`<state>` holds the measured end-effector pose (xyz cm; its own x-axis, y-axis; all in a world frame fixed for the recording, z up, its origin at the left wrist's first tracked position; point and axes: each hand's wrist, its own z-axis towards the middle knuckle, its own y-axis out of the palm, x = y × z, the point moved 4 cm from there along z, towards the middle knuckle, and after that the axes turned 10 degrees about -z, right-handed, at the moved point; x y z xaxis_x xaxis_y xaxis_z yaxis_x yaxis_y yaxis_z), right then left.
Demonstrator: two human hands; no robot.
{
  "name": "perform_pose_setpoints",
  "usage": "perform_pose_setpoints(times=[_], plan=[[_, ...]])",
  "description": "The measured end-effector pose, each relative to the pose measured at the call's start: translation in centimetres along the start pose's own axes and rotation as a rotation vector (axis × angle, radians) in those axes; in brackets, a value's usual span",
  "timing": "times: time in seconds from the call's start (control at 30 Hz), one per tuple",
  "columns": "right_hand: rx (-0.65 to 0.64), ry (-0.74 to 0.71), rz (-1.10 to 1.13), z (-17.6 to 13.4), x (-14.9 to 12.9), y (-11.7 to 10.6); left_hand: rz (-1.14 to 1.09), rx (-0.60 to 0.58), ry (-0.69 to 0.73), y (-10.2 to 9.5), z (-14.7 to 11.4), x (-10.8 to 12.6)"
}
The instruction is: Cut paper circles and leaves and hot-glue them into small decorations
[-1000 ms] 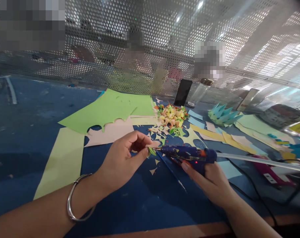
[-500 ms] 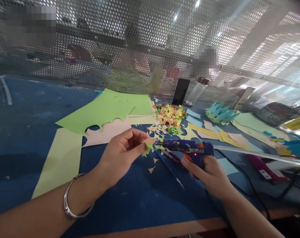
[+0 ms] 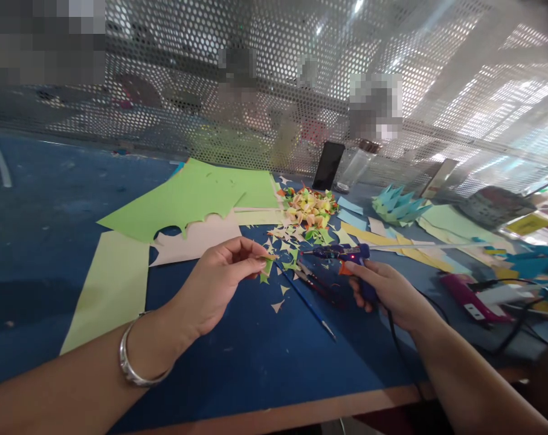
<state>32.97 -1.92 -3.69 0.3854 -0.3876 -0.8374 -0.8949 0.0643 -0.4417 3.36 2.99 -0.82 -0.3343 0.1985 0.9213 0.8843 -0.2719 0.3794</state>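
Between thumb and fingers my left hand (image 3: 231, 272) pinches a small paper piece (image 3: 269, 261), green and pale orange, seen nearly edge-on. My right hand (image 3: 382, 290) is wrapped round the handle of a blue glue gun (image 3: 341, 252) with an orange trigger and a lit red light. Its nozzle points left, apart from the paper piece. A clear glue stick (image 3: 414, 246) sticks out of its back. Under and between the hands lie a blue thin-handled tool (image 3: 307, 304), scissors (image 3: 312, 281) partly hidden by shadow, and cut paper scraps (image 3: 292, 235).
Behind the scraps is a pile of small folded paper pieces (image 3: 307, 208). Large green paper (image 3: 210, 187) lies left. A phone (image 3: 328, 166) and glass bottle (image 3: 357, 166) stand by the perforated metal screen (image 3: 274, 115). Right are a blue spiky paper form (image 3: 398, 205), a magenta power strip (image 3: 470, 296) and cords.
The glue gun has drawn back to the right, so its nozzle no longer meets the paper piece. My left hand has turned the piece more edge-on and stayed almost in place.
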Motion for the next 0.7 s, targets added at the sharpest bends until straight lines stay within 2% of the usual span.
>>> perform_pose_setpoints(times=[0.13,0.23,0.3,0.37,0.43,0.47,0.57,0.7], plan=[[0.068,-0.015,-0.175,0.5,0.3,-0.4,-0.03,0.012,-0.047,-0.2,0.2,-0.3],[0.124,-0.041,-0.431,0.5,0.2,-1.0,-0.049,0.007,-0.07,-0.3,0.2,-0.5],[0.241,-0.089,-0.743,-0.1,-0.5,-1.6,-0.054,0.003,-0.08,-0.3,0.2,-0.6],[0.467,-0.161,-1.043,-1.4,-1.9,-1.8,-0.058,0.001,-0.084,-0.2,0.1,-0.6],[0.593,-0.276,-1.096,-3.0,-3.5,-1.1,-0.055,-0.008,-0.09,0.0,0.1,-0.6],[0.579,-0.37,-1.035,-3.7,-4.4,-0.3,-0.05,-0.01,-0.093,0.1,0.1,-0.6],[0.318,-0.688,-0.8,-5.1,-7.1,3.5,-0.011,-0.017,-0.096,0.3,0.0,-0.7],[0.181,-0.931,-0.752,-5.3,-10.0,7.5,0.031,-0.037,-0.085,0.4,-0.1,-0.8]])
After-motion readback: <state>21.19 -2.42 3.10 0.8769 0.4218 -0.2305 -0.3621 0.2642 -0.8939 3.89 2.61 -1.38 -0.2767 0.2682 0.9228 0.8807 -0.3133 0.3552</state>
